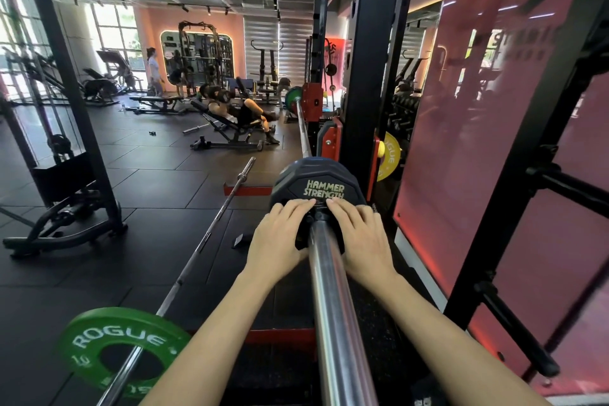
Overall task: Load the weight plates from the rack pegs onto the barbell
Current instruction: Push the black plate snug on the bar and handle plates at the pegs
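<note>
A green plate [123, 351] sits on a second bar [184, 277] lying on the floor, nearest of all. Just past it, the barbell sleeve [333, 300] runs forward between both forearms. The left hand [280, 237] and right hand [361, 237] press flat, fingers straight, against the black plate [313, 183] already on the sleeve. Beyond, a yellow plate [390, 155] hangs on the rack [372, 76].

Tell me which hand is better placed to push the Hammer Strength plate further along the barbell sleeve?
Neither clearly. The left hand and the right hand press flat on the black Hammer Strength plate, one on each side of the barbell sleeve. An even push with both looks best.
</note>
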Tool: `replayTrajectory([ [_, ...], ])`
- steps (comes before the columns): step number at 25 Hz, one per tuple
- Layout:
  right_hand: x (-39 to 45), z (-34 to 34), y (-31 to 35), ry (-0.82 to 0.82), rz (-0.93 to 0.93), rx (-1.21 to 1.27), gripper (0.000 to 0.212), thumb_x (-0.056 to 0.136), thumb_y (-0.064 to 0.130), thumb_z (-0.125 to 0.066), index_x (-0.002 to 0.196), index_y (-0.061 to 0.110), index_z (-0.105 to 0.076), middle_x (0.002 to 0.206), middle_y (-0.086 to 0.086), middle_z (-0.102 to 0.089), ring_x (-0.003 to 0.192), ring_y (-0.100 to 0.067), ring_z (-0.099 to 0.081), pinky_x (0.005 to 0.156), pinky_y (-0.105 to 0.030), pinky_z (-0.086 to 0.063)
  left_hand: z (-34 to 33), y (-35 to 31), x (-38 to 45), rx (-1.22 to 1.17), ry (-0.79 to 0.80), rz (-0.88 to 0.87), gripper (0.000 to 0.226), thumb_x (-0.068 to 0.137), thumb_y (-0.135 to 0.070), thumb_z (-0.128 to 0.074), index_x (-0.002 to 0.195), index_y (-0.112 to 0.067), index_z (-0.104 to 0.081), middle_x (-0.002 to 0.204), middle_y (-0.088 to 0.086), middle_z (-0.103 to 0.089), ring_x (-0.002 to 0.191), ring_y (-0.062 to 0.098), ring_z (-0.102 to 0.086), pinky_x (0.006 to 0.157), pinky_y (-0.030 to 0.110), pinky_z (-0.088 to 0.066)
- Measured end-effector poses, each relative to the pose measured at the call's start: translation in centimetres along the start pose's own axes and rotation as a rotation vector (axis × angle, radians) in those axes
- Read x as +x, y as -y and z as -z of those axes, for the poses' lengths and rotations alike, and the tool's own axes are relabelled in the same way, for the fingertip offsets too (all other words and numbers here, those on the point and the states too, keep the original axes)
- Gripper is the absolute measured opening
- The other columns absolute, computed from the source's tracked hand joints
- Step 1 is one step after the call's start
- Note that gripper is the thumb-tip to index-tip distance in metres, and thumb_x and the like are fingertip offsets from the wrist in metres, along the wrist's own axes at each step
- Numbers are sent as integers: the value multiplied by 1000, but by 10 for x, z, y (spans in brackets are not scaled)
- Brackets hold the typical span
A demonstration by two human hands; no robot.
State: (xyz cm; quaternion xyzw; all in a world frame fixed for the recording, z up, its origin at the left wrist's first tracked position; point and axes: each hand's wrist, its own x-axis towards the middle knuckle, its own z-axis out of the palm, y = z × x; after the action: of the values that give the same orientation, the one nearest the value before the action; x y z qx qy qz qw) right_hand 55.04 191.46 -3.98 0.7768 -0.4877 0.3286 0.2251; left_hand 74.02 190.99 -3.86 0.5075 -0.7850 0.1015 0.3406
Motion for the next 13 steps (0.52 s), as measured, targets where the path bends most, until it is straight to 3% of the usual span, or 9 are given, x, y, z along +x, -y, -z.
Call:
replayTrajectory([
  [4, -21, 26, -1, 124, -67, -49, 101, 71, 57, -70, 152, 17, -25, 152, -2, -35, 124, -26, -41, 94, -38, -43, 18, -10, -21, 101, 39, 76, 112, 63, -62, -76, 155, -31, -19, 155, -2, -25, 126, 22, -35, 103, 41, -38],
  [8, -45, 60, 1, 141, -74, -60, 94, 73, 53, -72, 151, 22, -30, 152, -5, -37, 128, -27, -40, 99, -42, -43, 39, -37, -55, 124, -24, 98, 104, 69, -65, -71, 153, -27, -25, 153, -1, -29, 131, 25, -34, 104, 44, -36],
  [13, -76, 101, 13, 158, -38, -1, 88, 77, 51, -70, 150, 22, -32, 151, -5, -39, 127, -26, -43, 97, -41, -44, 62, -76, -104, 167, 35, 148, 99, 71, -66, -68, 152, -28, -26, 153, -2, -29, 132, 24, -32, 104, 42, -33],
])
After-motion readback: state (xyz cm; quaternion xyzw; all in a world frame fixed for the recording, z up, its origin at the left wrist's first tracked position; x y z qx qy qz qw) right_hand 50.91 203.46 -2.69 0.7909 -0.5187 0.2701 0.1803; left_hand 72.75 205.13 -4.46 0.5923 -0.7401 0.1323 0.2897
